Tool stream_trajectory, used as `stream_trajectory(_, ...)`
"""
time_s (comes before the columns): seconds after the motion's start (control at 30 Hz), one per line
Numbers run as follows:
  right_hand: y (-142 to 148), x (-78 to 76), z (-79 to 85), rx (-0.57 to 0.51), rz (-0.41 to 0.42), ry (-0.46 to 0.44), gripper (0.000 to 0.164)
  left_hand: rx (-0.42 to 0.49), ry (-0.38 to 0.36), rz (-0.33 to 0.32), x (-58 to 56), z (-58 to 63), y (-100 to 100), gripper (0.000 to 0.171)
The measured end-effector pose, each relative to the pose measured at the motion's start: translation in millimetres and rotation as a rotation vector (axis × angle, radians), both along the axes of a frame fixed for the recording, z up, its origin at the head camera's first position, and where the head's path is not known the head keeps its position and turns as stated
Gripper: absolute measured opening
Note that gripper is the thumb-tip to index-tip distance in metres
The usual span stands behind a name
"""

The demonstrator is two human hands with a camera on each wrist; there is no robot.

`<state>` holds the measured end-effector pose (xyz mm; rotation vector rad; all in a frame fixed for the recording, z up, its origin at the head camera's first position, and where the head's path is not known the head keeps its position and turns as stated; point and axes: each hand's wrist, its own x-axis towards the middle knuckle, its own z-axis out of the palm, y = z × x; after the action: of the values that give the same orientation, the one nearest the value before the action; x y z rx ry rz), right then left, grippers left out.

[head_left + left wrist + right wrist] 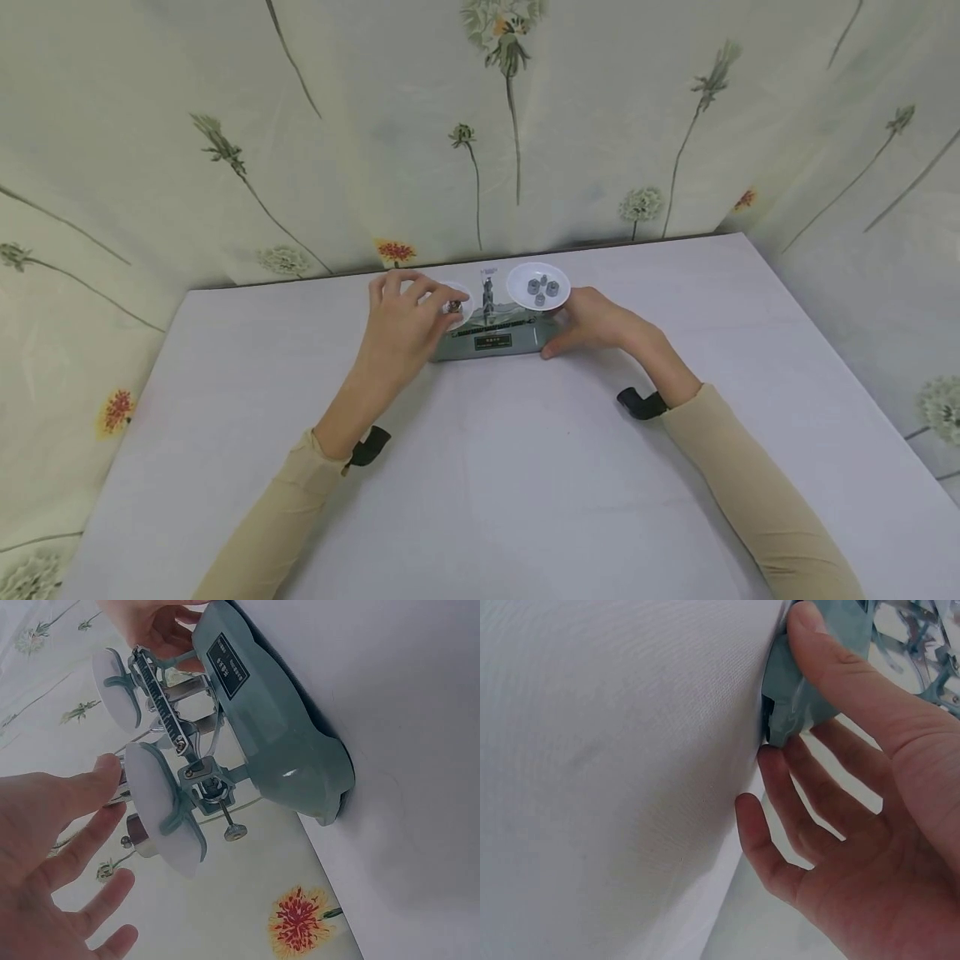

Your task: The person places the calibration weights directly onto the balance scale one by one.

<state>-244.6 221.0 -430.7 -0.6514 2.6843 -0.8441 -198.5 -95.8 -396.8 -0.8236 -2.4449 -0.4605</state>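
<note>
A grey-green two-pan balance scale (492, 342) stands near the table's far edge. Between thumb and fingertip, my left hand (401, 321) pinches a small shiny metal weight (121, 789) at the left pan (154, 795). Another knobbed metal weight (138, 834) sits on that same white pan. My right hand (596, 323) grips the right end of the scale's base, thumb (808, 619) on the front face and the other fingers around the end. Several small grey metal pieces (552, 289) shaped like nuts lie in the right white pan (516, 287).
A pale cloth covers the table (510, 467). Behind it hangs a flower-printed curtain (390, 150), close to the far edge. A dark strap piece (641, 404) is on the right wrist, another (370, 447) on the left.
</note>
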Motion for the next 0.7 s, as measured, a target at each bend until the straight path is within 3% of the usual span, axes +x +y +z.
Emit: stream_trajectory(0.7, 0.0, 2.3, -0.5, 0.001, 0.006, 0.019, 0.084, 0.024, -0.105, -0.007, -10.3, -7.6, -0.3, 0.019)
